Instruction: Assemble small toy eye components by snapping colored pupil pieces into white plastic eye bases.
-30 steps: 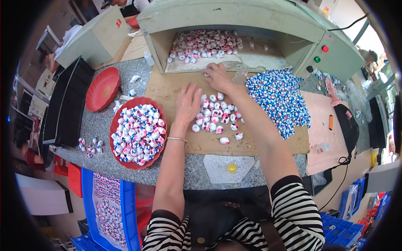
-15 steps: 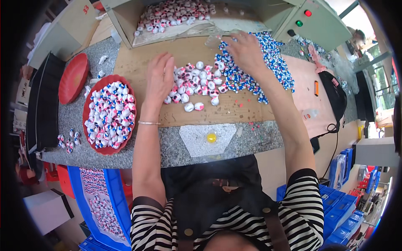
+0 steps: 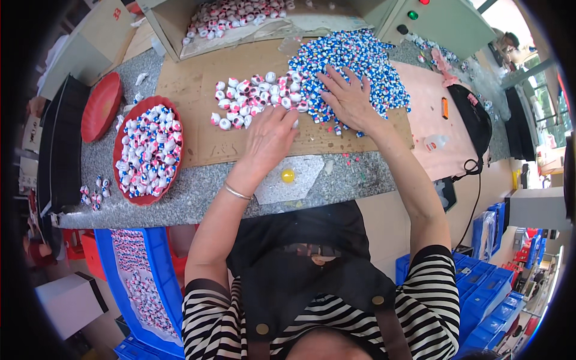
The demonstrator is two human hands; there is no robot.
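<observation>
My left hand (image 3: 267, 137), with a bracelet at the wrist, is at the near side of a loose group of white-and-pink ball-shaped pieces (image 3: 240, 96). Its fingers are curled downward, and a white piece shows at the fingertips; the palm hides whatever else is under it. My right hand (image 3: 348, 101) lies with fingers spread over the near part of a heap of small blue-and-white pieces (image 3: 360, 54). Both groups rest on a brown cardboard sheet (image 3: 198, 132), side by side and touching.
A red scalloped dish (image 3: 147, 200) full of mixed pieces stands left, beside another red dish (image 3: 102, 108). A yellow ball (image 3: 288, 175) sits on a pale sheet near the counter edge. An open-fronted box (image 3: 336, 18) stands behind. Below left is a blue crate (image 3: 168, 270).
My left hand has come from the left side of the white-and-pink pieces to their near side, fingers curling. My right hand has drawn nearer over the blue heap. The view has shifted slightly.
</observation>
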